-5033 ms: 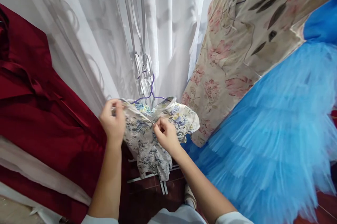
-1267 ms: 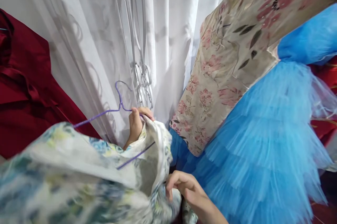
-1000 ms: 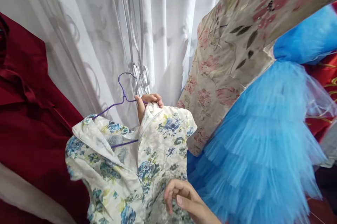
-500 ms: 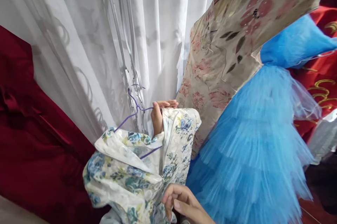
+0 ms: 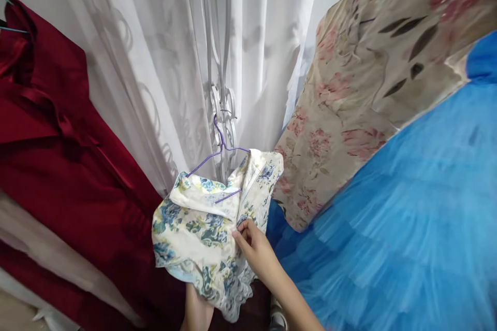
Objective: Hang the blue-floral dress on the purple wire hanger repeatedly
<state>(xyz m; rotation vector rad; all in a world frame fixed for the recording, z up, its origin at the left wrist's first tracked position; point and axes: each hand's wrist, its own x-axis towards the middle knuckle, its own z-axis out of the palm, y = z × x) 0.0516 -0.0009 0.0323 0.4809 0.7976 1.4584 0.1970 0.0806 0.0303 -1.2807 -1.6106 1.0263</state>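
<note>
A white blouse point(image 5: 194, 240) with blue and green flowers and a scalloped lower edge hangs on a purple wire hanger point(image 5: 222, 144). My right hand point(image 5: 254, 248) pinches the middle of its front between thumb and fingers. Under the hem, my left hand point(image 5: 197, 307) reaches up from below. Its fingers are hidden behind the cloth, so their position does not show. The hanger's hook is level with white rings point(image 5: 229, 100) on hanging straps.
White curtains point(image 5: 163, 61) form the backdrop. A dark red garment point(image 5: 77, 165) hangs at the left. On the right are a beige floral garment point(image 5: 334, 113) and a layered blue tulle skirt point(image 5: 419, 206). A shoe point(image 5: 277, 315) shows at the bottom.
My left hand has moved from behind the collar down to below the hem. My right hand has risen and closed on the blouse front. The view has shifted left.
</note>
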